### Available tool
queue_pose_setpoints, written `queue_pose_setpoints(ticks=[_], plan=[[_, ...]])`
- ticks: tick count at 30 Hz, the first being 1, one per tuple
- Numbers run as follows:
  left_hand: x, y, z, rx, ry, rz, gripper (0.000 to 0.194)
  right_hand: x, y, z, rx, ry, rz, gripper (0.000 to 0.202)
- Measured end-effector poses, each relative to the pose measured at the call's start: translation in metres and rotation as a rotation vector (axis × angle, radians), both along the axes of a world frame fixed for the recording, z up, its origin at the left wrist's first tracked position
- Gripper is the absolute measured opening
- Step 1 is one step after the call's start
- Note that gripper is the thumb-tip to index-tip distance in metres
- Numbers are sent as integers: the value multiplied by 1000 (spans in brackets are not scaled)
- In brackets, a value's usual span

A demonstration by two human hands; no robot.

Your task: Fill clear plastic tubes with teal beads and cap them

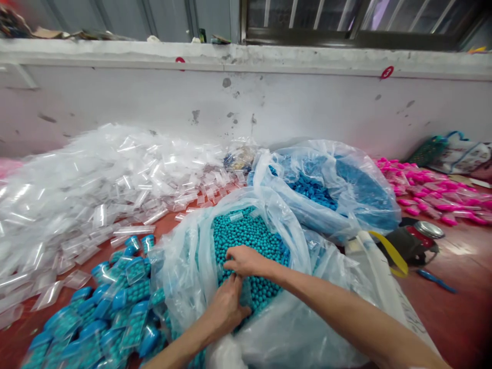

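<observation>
Both my hands are close together over teal beads point(246, 236) heaped in a clear plastic bag point(188, 251) with its mouth folded wide. My left hand point(226, 302) is closed around what looks like a clear plastic tube point(245, 293), mostly hidden by the fingers and thumb. My right hand point(246, 261) is just above it, its curled fingertips meeting the left fingers; what they pinch, if anything, is hidden. Another small clear tube point(236, 217) lies on the beads. Left of the bag is a pile of bead-filled tubes with blue caps point(130, 297).
Loose clear tubes point(115, 179) form a big heap on the red floor at left. Behind the bead bag, another bag point(365, 189) holds blue pieces point(313, 190). At right are pink-capped tubes point(434, 189), a dark item with a yellow strap point(397, 261) and a blue tool point(436, 281).
</observation>
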State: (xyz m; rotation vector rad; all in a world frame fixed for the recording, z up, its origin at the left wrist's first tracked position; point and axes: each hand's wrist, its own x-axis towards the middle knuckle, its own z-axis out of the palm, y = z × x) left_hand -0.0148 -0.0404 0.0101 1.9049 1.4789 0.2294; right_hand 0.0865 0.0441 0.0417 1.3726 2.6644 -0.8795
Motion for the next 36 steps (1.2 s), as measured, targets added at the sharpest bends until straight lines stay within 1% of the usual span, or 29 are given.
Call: queue_pose_setpoints(ticks=[1, 3, 5, 6, 8, 11, 13, 15, 17, 18, 19, 21, 22, 23, 25, 26, 28, 31, 32, 33, 34, 36], plan=[[1, 0, 1, -2, -9, -12, 56, -15, 2, -4, 3, -54, 6, 25], [3, 0, 3, -17, -4, -15, 57, -38, 6, -15, 12, -91, 39, 29], [3, -1, 4, -34, 26, -6, 57, -47, 10, -26, 10, -75, 81, 30], [2, -1, 4, -33, 36, -9, 58, -45, 12, -30, 1, -47, 97, 30], [1, -2, 3, -16, 34, -19, 58, -30, 16, -34, -18, 36, 93, 34], [-2, -1, 1, -17, 21, 24, 51, 8, 17, -31, -36, 114, 34, 38], [-2, 1, 0, -33, 28, 62, 43, 32, 12, -26, 42, 27, 3, 30], [-2, 2, 1, -32, 61, 76, 39, 46, 2, -21, 199, -129, -34, 19], [-1, 2, 3, -21, 114, 78, 35, 47, -7, -19, 355, -244, -37, 20], [0, 2, 4, -18, 139, 79, 34, 44, -10, -19, 403, -261, 2, 23], [0, 2, 4, -17, 156, 79, 33, 40, -11, -20, 430, -259, 58, 25], [1, 1, 4, -11, 159, 81, 31, 31, -9, -23, 425, -237, 167, 26], [1, 1, 3, -5, 142, 83, 32, 27, -5, -23, 404, -229, 195, 24], [0, 1, 2, 3, 112, 91, 33, 24, -1, -24, 378, -221, 194, 24], [0, 3, -2, 28, 29, 125, 37, 23, 8, -23, 310, -131, 131, 20], [-1, 4, -4, 47, -18, 147, 39, 24, 11, -23, 247, -39, 76, 17], [-1, 8, -8, 91, -105, 186, 40, 27, 13, -22, 26, 207, -79, 18], [-2, 12, -14, 88, -166, 232, 37, 34, 10, -26, -411, 566, -324, 23], [-2, 14, -15, 67, -166, 248, 37, 36, 8, -29, -519, 645, -374, 24], [-3, 15, -16, 43, -162, 264, 38, 37, 6, -33, -590, 695, -401, 25], [-3, 16, -17, 18, -155, 274, 39, 39, 4, -37, -625, 716, -413, 25], [-3, 17, -20, -12, -152, 282, 44, 41, 1, -42, -617, 679, -401, 25]])
